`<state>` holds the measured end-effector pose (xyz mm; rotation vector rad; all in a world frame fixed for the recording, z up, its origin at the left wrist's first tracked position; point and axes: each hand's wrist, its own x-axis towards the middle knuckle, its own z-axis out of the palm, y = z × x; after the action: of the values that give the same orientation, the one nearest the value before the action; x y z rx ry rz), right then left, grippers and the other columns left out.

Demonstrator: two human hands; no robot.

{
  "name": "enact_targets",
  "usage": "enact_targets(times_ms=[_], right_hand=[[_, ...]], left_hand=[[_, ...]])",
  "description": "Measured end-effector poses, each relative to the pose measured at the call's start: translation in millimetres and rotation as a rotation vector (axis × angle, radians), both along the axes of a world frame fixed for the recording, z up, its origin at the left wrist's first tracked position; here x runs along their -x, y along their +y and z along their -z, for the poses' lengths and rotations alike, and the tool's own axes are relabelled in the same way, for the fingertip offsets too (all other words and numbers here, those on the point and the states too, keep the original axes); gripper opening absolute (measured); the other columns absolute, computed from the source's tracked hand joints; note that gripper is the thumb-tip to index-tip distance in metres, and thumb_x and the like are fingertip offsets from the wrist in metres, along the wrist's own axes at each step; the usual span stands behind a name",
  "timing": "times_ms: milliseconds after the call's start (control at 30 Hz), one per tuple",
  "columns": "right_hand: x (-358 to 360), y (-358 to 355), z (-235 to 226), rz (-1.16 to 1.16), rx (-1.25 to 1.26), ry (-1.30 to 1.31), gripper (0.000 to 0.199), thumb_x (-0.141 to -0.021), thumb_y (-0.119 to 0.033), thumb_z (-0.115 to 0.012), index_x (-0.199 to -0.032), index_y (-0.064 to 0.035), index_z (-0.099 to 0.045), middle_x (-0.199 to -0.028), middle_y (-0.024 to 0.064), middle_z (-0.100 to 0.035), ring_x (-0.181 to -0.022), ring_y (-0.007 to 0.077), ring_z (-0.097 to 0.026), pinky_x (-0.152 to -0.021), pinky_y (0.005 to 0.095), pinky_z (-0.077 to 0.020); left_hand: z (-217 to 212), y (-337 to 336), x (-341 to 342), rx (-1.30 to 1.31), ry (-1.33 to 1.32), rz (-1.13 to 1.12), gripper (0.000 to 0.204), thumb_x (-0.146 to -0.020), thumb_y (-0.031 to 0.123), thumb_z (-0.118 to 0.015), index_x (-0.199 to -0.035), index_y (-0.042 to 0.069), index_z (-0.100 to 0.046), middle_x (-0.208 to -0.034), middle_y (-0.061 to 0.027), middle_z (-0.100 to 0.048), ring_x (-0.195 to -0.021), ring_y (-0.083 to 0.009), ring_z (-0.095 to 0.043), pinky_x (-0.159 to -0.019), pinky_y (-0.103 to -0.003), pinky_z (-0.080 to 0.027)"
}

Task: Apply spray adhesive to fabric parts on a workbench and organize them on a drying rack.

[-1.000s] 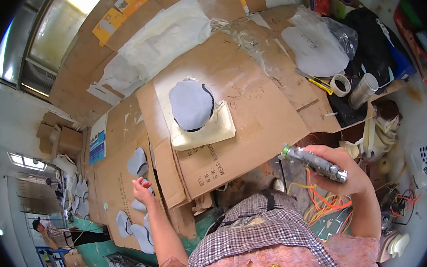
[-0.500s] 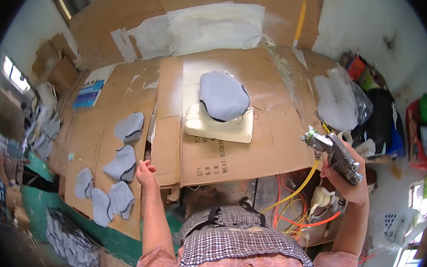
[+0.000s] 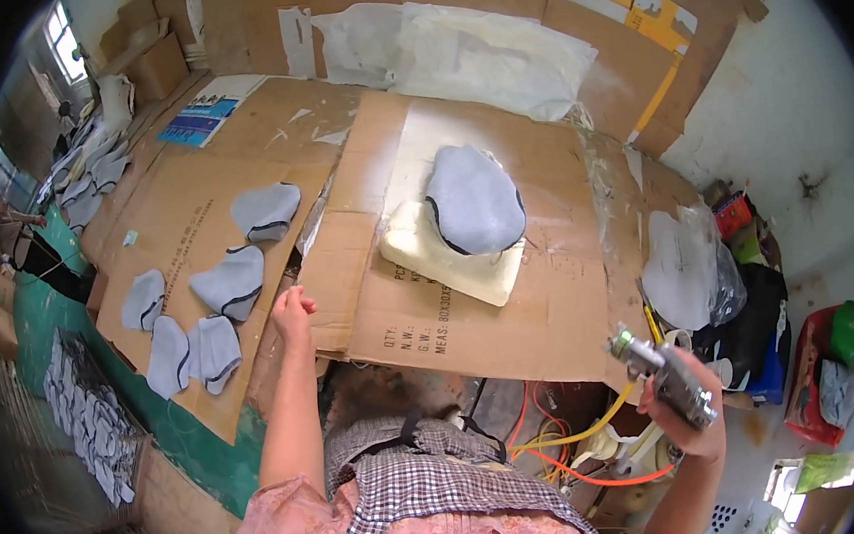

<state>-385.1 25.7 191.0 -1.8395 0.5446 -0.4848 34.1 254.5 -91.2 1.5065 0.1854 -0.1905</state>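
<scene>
Right hand (image 3: 681,410) grips a spray gun (image 3: 663,379) clear of the bench (image 3: 510,301) — left hand (image 3: 293,310) hangs loosely curled, empty, near grey pieces (image 3: 231,282).

grey fabric pieces (image 3: 233,282) lie on my cardboard (image 3: 182,206); orange hoses (image 3: 572,456) coil below, perhaps beside a tape roll (image 3: 681,339).
</scene>
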Motion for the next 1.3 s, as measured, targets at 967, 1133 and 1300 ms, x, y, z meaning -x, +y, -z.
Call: enact_targets(times_ms=[967,1133,1300], right_hand=[[60.0,-90.3,19.2,0.048,-0.193,-0.124,0.046,-0.069,0.007,-0.056,-0.113,0.0060,-0.044,-0.074,0.0057,-0.056,-0.064,0.0098,-0.054,-0.059,0.0227,-0.0464],[59.8,-101.5,20.9,0.115,-0.080,-0.044,0.045,-0.070,0.005,-0.058,-0.113,0.0062,-0.045,-0.074,0.0058,-0.055,-0.064,0.0109,-0.055,-0.058,0.0234,-0.0473],[32.7,-90.6,31.1,-0.013,-0.177,-0.131,0.050,-0.069,0.003,-0.060,-0.115,0.0054,-0.042,-0.078,0.0072,-0.055,-0.069,0.0137,-0.056,-0.064,0.0269,-0.0475]], left_hand=[[-9.6,-222.1,81.2,0.093,0.183,0.293,0.008,-0.067,0.005,-0.062,-0.074,0.004,-0.057,-0.065,-0.0021,-0.056,-0.054,-0.0100,-0.049,-0.050,-0.023,-0.040],[7.2,-243.6,84.9,-0.060,0.191,0.182,0.011,-0.067,0.007,-0.064,-0.064,0.005,-0.054,-0.060,-0.0015,-0.053,-0.052,-0.0099,-0.048,-0.048,-0.024,-0.039],[-20.1,-234.8,85.2,0.047,0.193,0.151,0.008,-0.065,0.007,-0.062,-0.065,0.002,-0.056,-0.059,-0.0025,-0.054,-0.054,-0.0098,-0.049,-0.051,-0.024,-0.040]])
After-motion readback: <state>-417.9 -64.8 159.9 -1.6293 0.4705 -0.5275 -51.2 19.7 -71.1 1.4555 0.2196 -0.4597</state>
